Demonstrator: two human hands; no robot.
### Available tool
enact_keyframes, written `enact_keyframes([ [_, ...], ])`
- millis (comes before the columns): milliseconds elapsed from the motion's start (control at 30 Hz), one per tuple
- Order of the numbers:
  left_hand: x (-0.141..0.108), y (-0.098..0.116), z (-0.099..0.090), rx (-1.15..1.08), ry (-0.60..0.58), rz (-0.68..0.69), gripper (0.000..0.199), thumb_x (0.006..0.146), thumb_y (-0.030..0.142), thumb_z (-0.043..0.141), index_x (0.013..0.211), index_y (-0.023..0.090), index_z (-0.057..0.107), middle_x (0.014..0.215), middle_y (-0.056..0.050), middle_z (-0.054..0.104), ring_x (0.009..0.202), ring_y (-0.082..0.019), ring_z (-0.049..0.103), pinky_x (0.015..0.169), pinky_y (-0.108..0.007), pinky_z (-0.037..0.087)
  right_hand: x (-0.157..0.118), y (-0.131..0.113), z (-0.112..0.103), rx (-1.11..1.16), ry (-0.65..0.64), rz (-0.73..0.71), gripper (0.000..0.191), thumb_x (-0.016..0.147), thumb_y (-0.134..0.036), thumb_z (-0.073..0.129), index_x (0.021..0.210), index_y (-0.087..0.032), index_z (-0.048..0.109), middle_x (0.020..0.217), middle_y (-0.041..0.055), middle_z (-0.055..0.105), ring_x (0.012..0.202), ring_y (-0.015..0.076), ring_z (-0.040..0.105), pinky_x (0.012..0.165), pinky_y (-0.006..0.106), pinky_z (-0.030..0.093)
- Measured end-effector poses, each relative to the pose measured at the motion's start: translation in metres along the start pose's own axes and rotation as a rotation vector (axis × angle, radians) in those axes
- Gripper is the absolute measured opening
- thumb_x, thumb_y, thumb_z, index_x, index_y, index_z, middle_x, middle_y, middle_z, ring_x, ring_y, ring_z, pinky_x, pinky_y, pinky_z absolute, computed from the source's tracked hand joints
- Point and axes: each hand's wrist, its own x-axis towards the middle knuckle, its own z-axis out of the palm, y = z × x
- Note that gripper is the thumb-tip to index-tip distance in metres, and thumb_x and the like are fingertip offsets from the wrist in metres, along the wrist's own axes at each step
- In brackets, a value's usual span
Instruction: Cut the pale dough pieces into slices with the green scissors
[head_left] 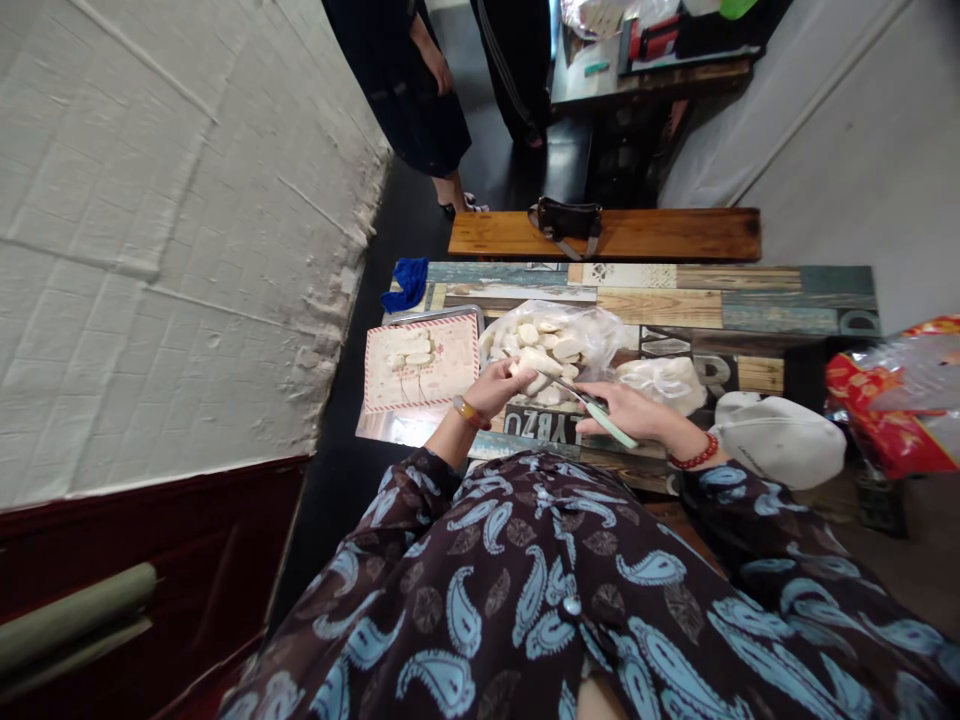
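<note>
My left hand point(495, 388) grips a pale white, thick piece of food point(535, 362) at its left end, above an opened clear plastic bag. From the right, my right hand point(626, 410) is closed around a knife point(611, 424) with a pale green handle. Its narrow metal blade meets the held piece. Many similar white, rounded pieces point(568, 348) lie in the plastic bag point(596, 325) just behind my hands. To the left, several white pieces point(411, 347) rest on a sheet with a red-and-white striped border point(380, 385), laid over a metal tray point(481, 318).
A second filled bag point(664, 383) and a white cap point(780, 438) are at the right, near red packaging point(885, 410). A blue cloth point(406, 284) lies at the far left corner. Behind the table point(780, 312) stands a bench point(675, 232) with a black bag point(568, 218); two people stand beyond.
</note>
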Motion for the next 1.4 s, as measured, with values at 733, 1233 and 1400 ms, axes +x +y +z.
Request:
enact_keyframes([
  [733, 0.005, 0.001, -0.003, -0.064, 0.090, -0.019, 0.057, 0.059, 0.038, 0.090, 0.105, 0.012, 0.069, 0.097, -0.007, 0.072, 0.082, -0.015, 0.065, 0.075, -0.027, 0.049, -0.006, 0.022, 0.014, 0.005, 0.222, -0.047, 0.046, 0.080, -0.048, 0.071, 0.114, -0.018, 0.075, 0.105, 0.0074, 0.078, 0.095, 0.0298, 0.072, 0.087, 0.036, 0.055],
  [1233, 0.003, 0.001, 0.004, -0.175, 0.098, 0.007, 0.045, 0.059, 0.044, 0.089, 0.080, 0.011, 0.066, 0.076, -0.001, 0.065, 0.069, -0.010, 0.058, 0.067, -0.024, 0.049, -0.008, 0.021, 0.008, 0.120, 0.022, -0.025, 0.067, 0.076, -0.044, 0.073, 0.135, -0.017, 0.059, 0.103, 0.0072, 0.073, 0.087, 0.0232, 0.068, 0.081, 0.034, 0.055],
  [1400, 0.004, -0.002, 0.004, -0.074, 0.062, 0.000, 0.048, 0.063, 0.045, 0.086, 0.092, 0.012, 0.069, 0.082, -0.002, 0.068, 0.072, -0.010, 0.058, 0.068, -0.023, 0.046, -0.004, 0.013, 0.007, 0.060, 0.030, 0.027, 0.069, 0.075, -0.045, 0.074, 0.135, -0.015, 0.058, 0.108, 0.0106, 0.073, 0.091, 0.0258, 0.068, 0.083, 0.035, 0.055],
])
